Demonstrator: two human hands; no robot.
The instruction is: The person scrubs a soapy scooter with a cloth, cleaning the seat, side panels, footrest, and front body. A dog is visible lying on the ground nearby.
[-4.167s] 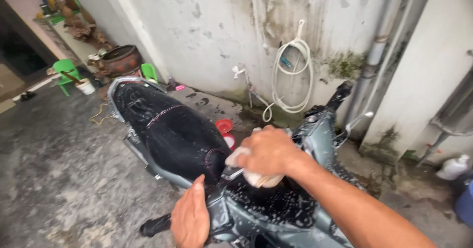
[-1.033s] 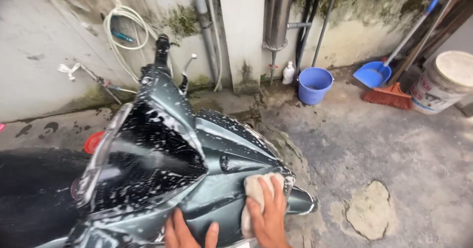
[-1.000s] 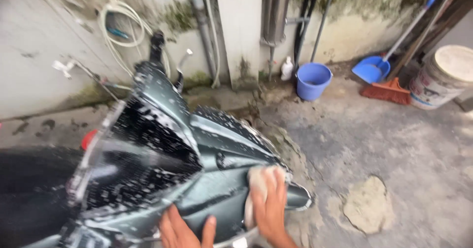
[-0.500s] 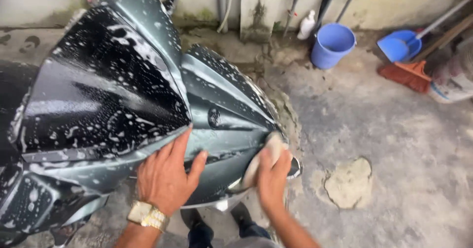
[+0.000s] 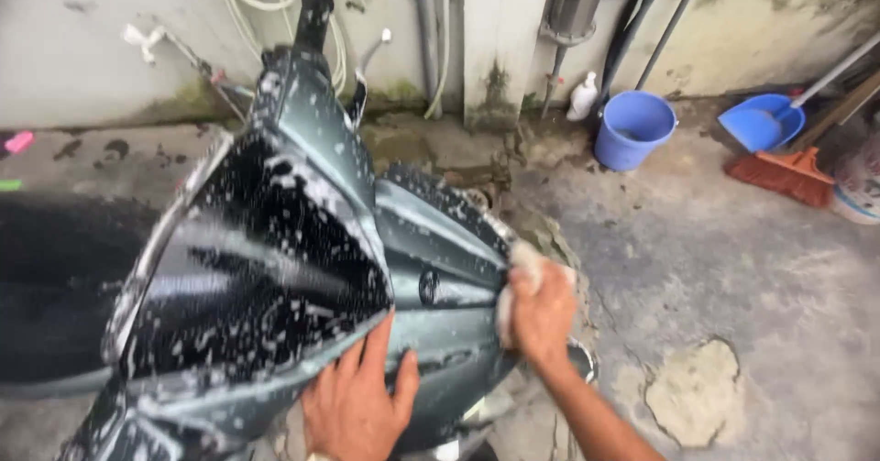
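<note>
A sponge (image 5: 524, 282) is gripped in the right hand (image 5: 543, 312) and pressed against the scooter (image 5: 431, 278) panel's right edge; the left hand (image 5: 359, 404) is laid flat, fingers spread, on the panel's lower part. The soapy panel lies left of the sponge, its long axis running away toward the wall (image 5: 82, 49); a bucket (image 5: 632, 129) is seen well apart.

Since half a second ago your right hand (image 5: 541, 310) has carried the sponge (image 5: 515, 282) a little higher along the soapy grey scooter panel (image 5: 440, 287), your left hand (image 5: 362, 406) has slid lower until its wrist leaves view, and your gaze has lifted toward the wall.
</note>
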